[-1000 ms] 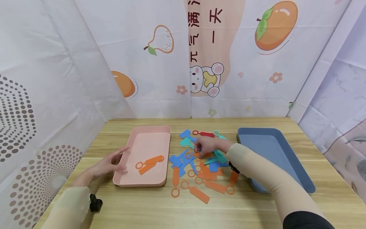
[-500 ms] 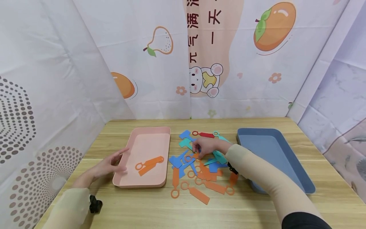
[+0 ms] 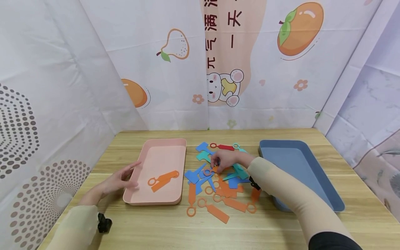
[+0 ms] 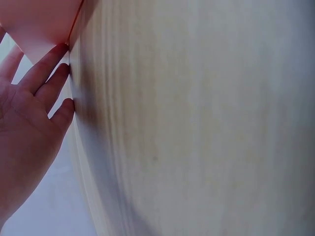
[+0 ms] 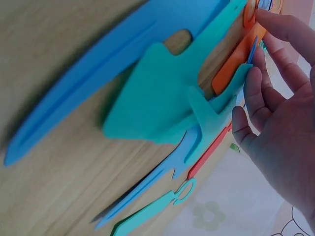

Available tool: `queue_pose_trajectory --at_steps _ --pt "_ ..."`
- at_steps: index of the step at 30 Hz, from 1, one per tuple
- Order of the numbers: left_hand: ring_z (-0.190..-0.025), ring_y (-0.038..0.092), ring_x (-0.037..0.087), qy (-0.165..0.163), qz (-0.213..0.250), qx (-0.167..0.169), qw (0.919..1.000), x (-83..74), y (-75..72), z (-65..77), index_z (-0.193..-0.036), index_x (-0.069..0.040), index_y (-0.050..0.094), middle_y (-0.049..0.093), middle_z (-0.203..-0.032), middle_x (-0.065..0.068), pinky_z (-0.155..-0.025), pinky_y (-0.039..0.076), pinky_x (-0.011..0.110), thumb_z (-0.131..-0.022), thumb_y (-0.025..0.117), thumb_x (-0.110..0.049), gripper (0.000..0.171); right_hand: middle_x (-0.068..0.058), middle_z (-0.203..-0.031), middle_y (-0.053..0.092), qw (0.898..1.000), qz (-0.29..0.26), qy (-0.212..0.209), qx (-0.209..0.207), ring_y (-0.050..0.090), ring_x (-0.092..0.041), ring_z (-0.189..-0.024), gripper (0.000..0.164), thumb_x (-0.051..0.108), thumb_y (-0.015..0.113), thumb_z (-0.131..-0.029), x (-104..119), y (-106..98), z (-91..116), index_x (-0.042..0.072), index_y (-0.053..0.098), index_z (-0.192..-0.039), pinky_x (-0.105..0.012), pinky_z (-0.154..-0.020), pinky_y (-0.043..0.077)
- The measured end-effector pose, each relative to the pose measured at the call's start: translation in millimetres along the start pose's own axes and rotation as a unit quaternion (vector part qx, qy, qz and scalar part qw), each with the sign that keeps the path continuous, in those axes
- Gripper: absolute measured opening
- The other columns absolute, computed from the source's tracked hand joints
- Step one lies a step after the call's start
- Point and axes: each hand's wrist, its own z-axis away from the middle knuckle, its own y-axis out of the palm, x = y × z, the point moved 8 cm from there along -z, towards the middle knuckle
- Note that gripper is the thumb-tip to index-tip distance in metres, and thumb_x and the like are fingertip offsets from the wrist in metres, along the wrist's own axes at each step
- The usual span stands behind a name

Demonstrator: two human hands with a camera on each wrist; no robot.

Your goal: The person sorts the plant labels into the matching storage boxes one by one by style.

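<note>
My right hand (image 3: 225, 159) reaches into the pile of flat coloured pieces in the middle of the table. Its thumb and index finger pinch an orange ring-ended tag (image 3: 215, 169); the tag is partly hidden by the fingers. In the right wrist view, teal pieces (image 5: 157, 93) and a blue piece (image 5: 93, 64) lie near this hand. My left hand (image 3: 113, 180) rests at the left side of the pink tray (image 3: 159, 149), its fingers extended and touching the rim. Two orange tags (image 3: 163, 179) lie overlapping inside that tray.
A blue-grey tray (image 3: 289, 161) stands to the right, under the right forearm. Several orange tags (image 3: 217, 212) lie at the pile's front. A red tag (image 3: 225, 147) lies behind the pile. A printed curtain (image 3: 181, 76) hangs behind the table.
My right hand has shifted only slightly among the pieces, and the orange tag at its fingertips has moved a little with it. The left hand keeps its place at the pink tray.
</note>
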Motion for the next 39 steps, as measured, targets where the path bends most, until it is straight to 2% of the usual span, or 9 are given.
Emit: queue_pose_trajectory --at_steps 6,13,15,19,22,29,32,36,39 --pt "-0.141 0.017 0.045 0.002 -0.002 -0.001 1.0 -1.1 -0.2 0.2 -0.155 -0.008 0.022 0.02 -0.155 0.026 -0.092 0.028 0.007 -0.087 0.074 -0.014 0.086 0.006 -0.082 0.056 1.0 0.018 -0.009 -0.005 0.048 -0.009 -0.074 0.015 0.009 0.078 -0.079 1 -1 0 0.012 0.067 -0.089 -0.025 -0.068 0.043" --pt "-0.139 0.018 0.048 0.017 -0.003 0.003 0.9998 -6.8 0.0 2.3 -0.154 -0.005 0.022 0.021 -0.154 0.029 -0.093 0.03 0.01 -0.087 0.073 -0.011 0.084 0.006 -0.072 0.057 1.0 -0.026 -0.017 0.005 0.049 -0.008 -0.067 0.008 0.001 0.075 -0.081 5 -2 1 0.006 0.068 -0.081 -0.022 -0.064 0.044" --pt "-0.14 0.019 0.047 0.012 -0.008 0.001 0.9999 -6.3 -0.4 2.2 -0.154 -0.006 0.022 0.022 -0.154 0.028 -0.097 0.031 0.015 -0.087 0.073 -0.012 0.084 0.006 -0.071 0.057 1.0 -0.027 -0.013 0.006 0.049 -0.008 -0.066 0.008 0.001 0.075 -0.082 6 -3 1 0.006 0.068 -0.081 -0.022 -0.064 0.044" --pt "-0.14 0.02 0.046 0.002 -0.025 -0.001 0.9997 -4.4 -1.0 1.7 -0.155 -0.007 0.022 0.022 -0.154 0.027 -0.107 0.029 0.036 -0.088 0.073 -0.015 0.084 0.006 -0.072 0.059 1.0 -0.025 -0.012 0.005 0.051 -0.008 -0.065 0.008 0.001 0.073 -0.083 6 -4 2 0.006 0.068 -0.08 -0.023 -0.064 0.045" --pt "-0.14 0.018 0.047 0.002 -0.028 0.0 0.9996 -3.8 -0.9 1.5 -0.155 -0.007 0.022 0.022 -0.155 0.027 -0.108 0.027 0.042 -0.088 0.073 -0.015 0.085 0.006 -0.073 0.062 1.0 -0.025 -0.015 -0.004 0.054 -0.008 -0.067 0.008 0.0 0.073 -0.084 7 -5 2 0.007 0.069 -0.08 -0.023 -0.065 0.047" --pt "-0.14 0.018 0.045 -0.002 -0.021 -0.002 0.9998 -0.8 -1.2 0.9 -0.155 -0.008 0.023 0.022 -0.155 0.025 -0.097 0.029 0.013 -0.086 0.074 -0.017 0.086 0.004 -0.079 0.065 0.997 -0.055 -0.019 -0.042 0.057 -0.009 -0.069 0.006 0.001 0.07 -0.087 12 -9 -1 0.007 0.069 -0.088 -0.024 -0.066 0.05" --pt "-0.14 0.018 0.045 -0.001 -0.026 -0.002 0.9997 -0.6 -1.2 0.3 -0.155 -0.008 0.023 0.022 -0.155 0.026 -0.098 0.029 0.014 -0.087 0.074 -0.017 0.086 0.003 -0.08 0.066 0.995 -0.068 -0.032 -0.064 0.058 -0.01 -0.069 0.007 0.001 0.069 -0.088 18 -13 -2 0.005 0.071 -0.092 -0.026 -0.065 0.051" --pt "-0.14 0.019 0.046 0.002 -0.032 0.001 0.9995 -1.5 -1.1 0.2 -0.155 -0.007 0.022 0.021 -0.155 0.027 -0.102 0.03 0.022 -0.087 0.074 -0.017 0.085 0.002 -0.081 0.068 0.992 -0.075 -0.052 -0.091 0.06 -0.01 -0.07 0.007 0.001 0.069 -0.088 28 -20 -6 0.003 0.073 -0.094 -0.027 -0.063 0.052" --pt "-0.14 0.019 0.047 0.008 -0.023 0.001 0.9997 -3.2 -1.0 0.7 -0.154 -0.006 0.022 0.022 -0.154 0.028 -0.098 0.031 0.017 -0.087 0.074 -0.015 0.085 0.002 -0.083 0.069 0.99 -0.076 -0.054 -0.105 0.061 -0.01 -0.073 0.007 0.002 0.07 -0.088 35 -24 -10 0.003 0.074 -0.094 -0.027 -0.063 0.052"
